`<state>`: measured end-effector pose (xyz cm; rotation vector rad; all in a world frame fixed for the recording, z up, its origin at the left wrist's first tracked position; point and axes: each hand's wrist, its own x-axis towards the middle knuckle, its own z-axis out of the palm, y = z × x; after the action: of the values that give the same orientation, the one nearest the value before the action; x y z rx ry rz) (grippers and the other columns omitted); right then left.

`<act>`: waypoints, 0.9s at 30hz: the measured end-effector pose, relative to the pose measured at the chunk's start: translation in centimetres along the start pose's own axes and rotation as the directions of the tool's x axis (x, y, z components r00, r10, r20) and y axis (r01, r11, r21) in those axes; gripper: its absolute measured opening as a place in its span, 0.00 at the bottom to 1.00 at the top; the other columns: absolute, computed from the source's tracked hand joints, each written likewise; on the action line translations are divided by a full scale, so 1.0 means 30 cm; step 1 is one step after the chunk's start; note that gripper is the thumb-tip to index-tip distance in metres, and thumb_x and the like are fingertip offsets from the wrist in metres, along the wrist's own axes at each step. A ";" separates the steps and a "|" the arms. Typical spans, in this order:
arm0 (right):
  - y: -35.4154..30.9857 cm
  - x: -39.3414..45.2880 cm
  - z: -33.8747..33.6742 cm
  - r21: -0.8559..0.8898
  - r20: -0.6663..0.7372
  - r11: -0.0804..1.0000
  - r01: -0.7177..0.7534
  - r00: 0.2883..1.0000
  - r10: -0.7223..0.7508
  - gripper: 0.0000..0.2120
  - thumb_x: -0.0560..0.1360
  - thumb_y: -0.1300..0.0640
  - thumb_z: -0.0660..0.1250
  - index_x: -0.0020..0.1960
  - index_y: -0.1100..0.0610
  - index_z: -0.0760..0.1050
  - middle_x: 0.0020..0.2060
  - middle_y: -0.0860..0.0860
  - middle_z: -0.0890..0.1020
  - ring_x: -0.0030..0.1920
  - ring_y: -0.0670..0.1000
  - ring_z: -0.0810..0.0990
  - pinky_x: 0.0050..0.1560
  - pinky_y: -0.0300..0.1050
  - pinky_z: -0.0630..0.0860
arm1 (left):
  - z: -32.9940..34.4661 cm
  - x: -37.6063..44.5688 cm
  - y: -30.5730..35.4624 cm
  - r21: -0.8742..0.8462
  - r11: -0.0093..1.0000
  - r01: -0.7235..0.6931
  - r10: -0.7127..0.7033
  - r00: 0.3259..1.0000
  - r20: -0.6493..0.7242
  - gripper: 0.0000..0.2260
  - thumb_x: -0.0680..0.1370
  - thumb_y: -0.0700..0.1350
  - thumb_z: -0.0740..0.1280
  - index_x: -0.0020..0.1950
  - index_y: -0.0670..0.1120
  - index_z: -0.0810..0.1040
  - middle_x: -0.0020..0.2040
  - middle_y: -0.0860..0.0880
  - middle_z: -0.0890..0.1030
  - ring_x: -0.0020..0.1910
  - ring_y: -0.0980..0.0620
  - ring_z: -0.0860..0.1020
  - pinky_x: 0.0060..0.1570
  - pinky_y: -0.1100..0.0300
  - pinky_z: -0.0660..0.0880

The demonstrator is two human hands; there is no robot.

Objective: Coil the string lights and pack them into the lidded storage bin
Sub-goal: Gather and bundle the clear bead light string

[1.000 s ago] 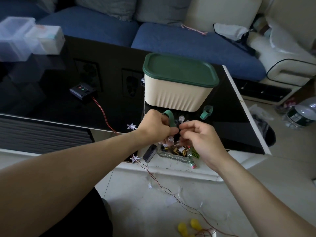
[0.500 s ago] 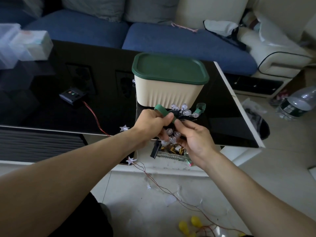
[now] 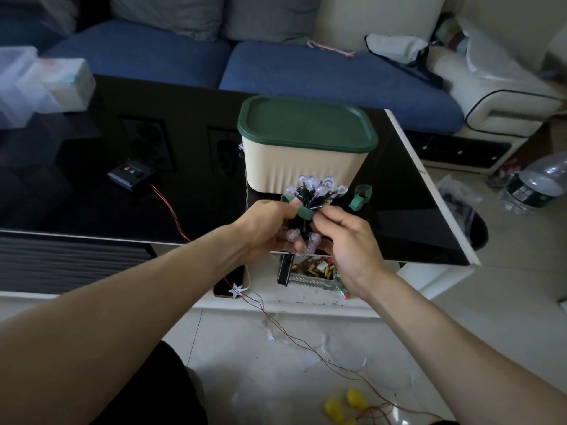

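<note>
Two bare hands meet at the centre of the frame over the near edge of a black glossy table, both closed around one bundle of string lights. The left hand grips the lower part of the bundle with its fingers curled, and the right hand pinches a green strap that wraps round the bundle's dark wires. Clear round bulbs fan out above the strap, and a few more hang below between the palms. Just behind the bundle stands the cream storage bin, upright on the table with its dark green lid on. A second green strap lies on the table just right of the bulbs. At centre left a small black battery box rests on the table, and a red wire runs from it over the table edge down to the floor at the bottom of the frame, carrying small star lights. Along the top of the frame sits a blue sofa.
</note>
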<state>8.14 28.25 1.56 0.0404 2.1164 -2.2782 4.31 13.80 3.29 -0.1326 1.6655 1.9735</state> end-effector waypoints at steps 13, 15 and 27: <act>0.032 0.015 0.008 -0.088 -0.023 0.995 0.057 0.998 -0.059 0.14 0.81 0.65 0.64 0.50 0.51 0.85 0.53 0.57 0.85 0.54 0.53 0.84 0.62 0.53 0.79 | -0.008 0.019 -0.019 -0.133 0.991 0.001 -0.025 0.983 -0.182 0.06 0.80 0.42 0.67 0.49 0.39 0.78 0.41 0.42 0.76 0.23 0.53 0.70 0.25 0.62 0.74; 0.031 0.019 0.011 -0.078 -0.032 0.996 0.054 0.998 -0.057 0.13 0.81 0.64 0.64 0.52 0.52 0.85 0.54 0.59 0.84 0.50 0.52 0.83 0.59 0.54 0.80 | 0.003 0.021 -0.023 -0.106 0.993 -0.053 0.026 0.971 -0.237 0.05 0.80 0.42 0.67 0.47 0.41 0.77 0.40 0.43 0.76 0.21 0.55 0.69 0.25 0.62 0.75; 0.035 0.030 0.012 -0.013 -0.083 0.999 0.038 0.996 -0.039 0.11 0.82 0.63 0.64 0.55 0.54 0.84 0.49 0.52 0.86 0.50 0.56 0.84 0.56 0.51 0.81 | 0.048 0.024 -0.047 -0.058 0.956 -0.287 0.241 0.883 -0.402 0.09 0.77 0.45 0.72 0.44 0.39 0.79 0.32 0.47 0.80 0.19 0.53 0.71 0.27 0.59 0.76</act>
<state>7.28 27.82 0.52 0.0961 2.1886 -2.3252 4.74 15.52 2.06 -0.3850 1.8966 2.3737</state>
